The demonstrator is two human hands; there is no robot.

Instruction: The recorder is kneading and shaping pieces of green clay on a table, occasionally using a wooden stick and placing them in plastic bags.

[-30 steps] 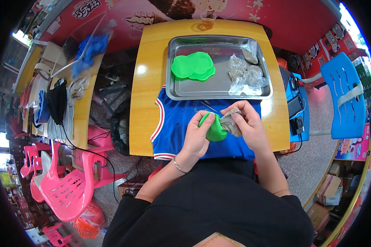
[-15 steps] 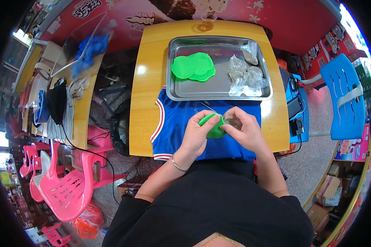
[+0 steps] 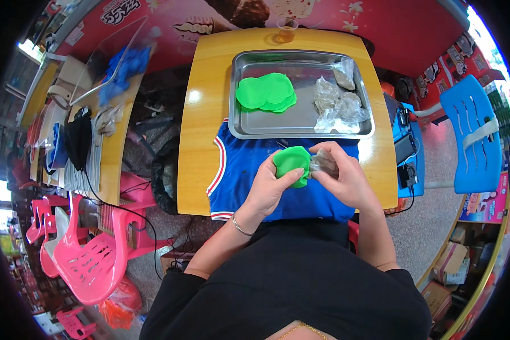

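A bright green, thin, wavy-edged round pad (image 3: 292,158) is pinched in my left hand (image 3: 266,187), its thumb pressed on the lower part. Right beside it, my right hand (image 3: 348,181) has its fingers closed round a small crumpled clear plastic bag (image 3: 324,162), which meets the pad's right edge. Both hands are above a blue jersey (image 3: 232,164) with red and white trim. Beyond it, a metal tray (image 3: 303,136) holds several similar green pads (image 3: 269,92) overlapping at its left and several clear plastic bags (image 3: 341,106) with greyish contents at its right.
The yellow wooden table (image 3: 201,107) carries a clear cup of amber drink (image 3: 287,34) at its far edge. A blue chair (image 3: 475,133) stands on the right, pink plastic chairs (image 3: 96,260) on the left. A cluttered side table (image 3: 116,164) is farther left.
The green pad has turned from bent between both hands to opened out facing up in my left hand. My right hand has shifted slightly right, and more of the bag shows.
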